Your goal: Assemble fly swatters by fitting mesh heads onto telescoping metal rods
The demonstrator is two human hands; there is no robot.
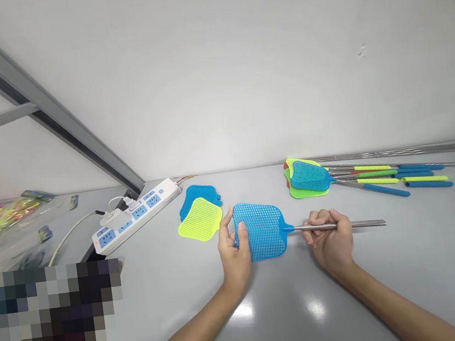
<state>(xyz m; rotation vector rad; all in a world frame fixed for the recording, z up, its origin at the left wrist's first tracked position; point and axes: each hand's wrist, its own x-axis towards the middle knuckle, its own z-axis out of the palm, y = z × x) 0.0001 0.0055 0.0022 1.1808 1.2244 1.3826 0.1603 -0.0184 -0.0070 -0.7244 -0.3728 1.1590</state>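
Observation:
A blue perforated fly swatter head (262, 230) is joined to a slim metal rod (362, 224), held level above the grey table. My left hand (236, 252) pinches the outer edge of the blue head, thumb in front. Around the metal rod, just right of the head's neck, the fingers of my right hand (332, 238) are closed. The rod's right end is bare, with no coloured sleeve on it. Left of my left hand lie a yellow swatter head (201, 219) and blue swatter heads (199, 193), without rods.
Fly swatters (309, 176) with metal rods are piled at the back right, beside yellow and blue grip sleeves (426, 185). A white power strip (137, 215) with plugs lies left. Bagged colourful items (5, 220) sit far left, near a blurred-out area. A wall (241, 80) stands behind.

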